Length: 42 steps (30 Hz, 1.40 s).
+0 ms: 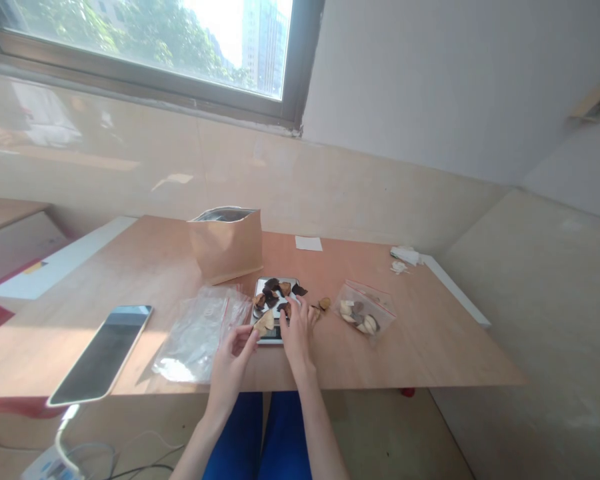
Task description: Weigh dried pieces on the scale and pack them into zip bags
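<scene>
A pale, fan-shaped dried slice [264, 324] is pinched between the thumb and fingers of my left hand [235, 350], above the front left of a small white scale [271, 341]. Dark brown and tan dried slices [271, 293] lie scattered on the scale's plate. My right hand [297, 333] reaches over the scale's right side, its fingers apart and at the dark pieces; whether they touch one is hard to see. Part of the scale's dark display shows between my hands. Another tan slice [325, 304] rests on the table just right of the scale.
Clear plastic bags [195, 340] lie left of the scale, beside a phone [103, 353] with a cable at its near end. An open brown paper pouch [227, 247] stands behind. A zip bag [363, 310] of pale slices is at right; white card [309, 243] and crumpled tissue [405, 255] lie farther back.
</scene>
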Tool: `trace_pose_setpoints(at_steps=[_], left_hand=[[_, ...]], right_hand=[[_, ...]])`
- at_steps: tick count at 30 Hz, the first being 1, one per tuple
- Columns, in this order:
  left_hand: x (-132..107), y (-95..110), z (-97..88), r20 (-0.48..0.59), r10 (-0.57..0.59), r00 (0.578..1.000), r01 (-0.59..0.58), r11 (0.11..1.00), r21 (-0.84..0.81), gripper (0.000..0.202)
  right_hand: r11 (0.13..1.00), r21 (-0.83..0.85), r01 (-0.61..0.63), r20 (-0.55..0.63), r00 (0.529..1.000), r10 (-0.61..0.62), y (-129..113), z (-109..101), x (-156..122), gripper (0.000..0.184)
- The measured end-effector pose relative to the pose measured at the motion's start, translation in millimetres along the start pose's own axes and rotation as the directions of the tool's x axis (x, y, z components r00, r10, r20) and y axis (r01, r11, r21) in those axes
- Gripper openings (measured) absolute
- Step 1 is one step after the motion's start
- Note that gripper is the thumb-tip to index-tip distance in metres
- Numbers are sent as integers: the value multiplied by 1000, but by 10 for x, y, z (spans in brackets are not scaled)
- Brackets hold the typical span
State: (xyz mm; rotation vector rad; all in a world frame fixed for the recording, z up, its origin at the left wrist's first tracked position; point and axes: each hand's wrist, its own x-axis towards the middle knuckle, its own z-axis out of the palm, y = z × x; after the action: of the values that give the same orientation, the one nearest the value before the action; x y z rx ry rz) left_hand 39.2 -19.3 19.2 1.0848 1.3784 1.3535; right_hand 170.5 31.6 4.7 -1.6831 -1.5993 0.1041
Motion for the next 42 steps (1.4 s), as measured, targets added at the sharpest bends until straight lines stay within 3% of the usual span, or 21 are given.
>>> trace_pose_setpoints(at_steps=[3, 9, 14, 18, 21, 26, 29, 33, 38, 42], left_hand=[[14, -29, -40, -31, 1, 1000, 1, 999, 51, 41], [66, -13, -4, -24, 39, 999, -34, 981, 192, 40], [258, 77, 247, 49, 102, 994, -112, 942, 316, 32], [440, 170, 516, 81, 165, 983, -184, 898, 399, 25], [453, 222, 579, 84, 186, 979, -204, 886, 416, 25], [263, 220, 303, 89, 175, 981, -196, 861, 470, 23], [193, 125, 30, 2, 136, 991, -117, 840, 529, 25], [231, -107, -226, -79, 63, 995, 7, 740, 672, 23], [283, -301, -278, -11, 92, 996, -49, 619, 784, 22], [274, -311, -283, 7, 86, 996, -61, 641, 766, 22]], right_hand=[[1000, -14, 28, 35, 999, -27, 67, 74, 29, 28], [965, 262, 10, -76, 997, 11, 215, -15, 20, 22], [973, 221, -69, -320, 937, 139, 639, -195, -62, 24], [981, 161, -107, -311, 938, 153, 919, -200, -177, 31], [987, 101, -124, -310, 939, 150, 977, -158, -240, 35], [992, 61, -112, -294, 948, 125, 926, -169, -260, 33], [991, 61, -123, -282, 950, 135, 901, -199, -255, 32], [990, 71, -120, -273, 953, 135, 900, -210, -262, 33], [992, 34, -121, -268, 955, 126, 913, -204, -271, 32], [993, 24, -112, -265, 958, 114, 913, -212, -269, 31]])
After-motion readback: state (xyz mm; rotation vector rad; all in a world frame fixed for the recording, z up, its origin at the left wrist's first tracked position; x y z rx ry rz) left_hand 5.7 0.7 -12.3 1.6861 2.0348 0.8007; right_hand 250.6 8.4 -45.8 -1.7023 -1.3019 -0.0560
